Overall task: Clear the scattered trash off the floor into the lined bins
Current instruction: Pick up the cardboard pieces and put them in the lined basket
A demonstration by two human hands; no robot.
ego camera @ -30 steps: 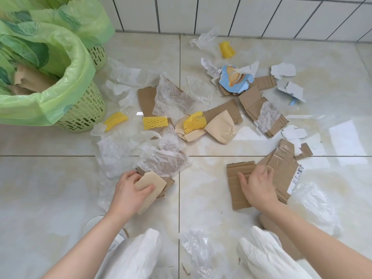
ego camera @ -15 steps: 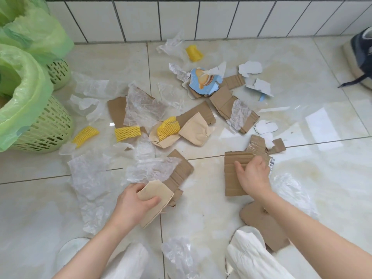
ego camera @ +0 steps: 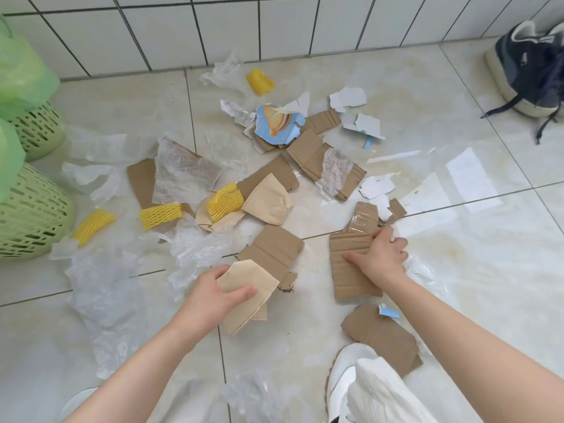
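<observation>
While the left hand [ego camera: 213, 296] pinches a pale tan paper piece [ego camera: 247, 296] between thumb and fingers at about 6 o'clock, the right hand [ego camera: 380, 257] presses down on a ribbed cardboard sheet [ego camera: 348, 271], fingers curled over its far edge and gripping it against the floor [ego camera: 442, 87]. A taped cardboard scrap [ego camera: 364, 219] lies touching that sheet at its 12 o'clock side. Between the two hands rests a creased cardboard panel [ego camera: 271, 247], partly under the tan paper. Another brown cardboard piece [ego camera: 381, 334] sits near the white shoe [ego camera: 341, 377] at 5 o'clock.

Toward 10 o'clock, crumpled clear plastic film [ego camera: 100, 288] spreads over the tiles, and three yellow foam nets [ego camera: 160, 212] lie in a loose row just beyond it. A fourth yellow foam piece [ego camera: 259, 82] sits near the wall at 12 o'clock, beside more clear film. A blue printed carton scrap [ego camera: 279, 125] rests on cardboard pieces at 12 o'clock, with torn white paper bits [ego camera: 348, 97] just to its 2 o'clock side.

Two green lattice bins [ego camera: 33, 212] with green liners [ego camera: 21, 74] stand at the 9 o'clock edge, well apart from both hands. A dark sneaker [ego camera: 528, 65] sits at 2 o'clock by the tiled wall.
</observation>
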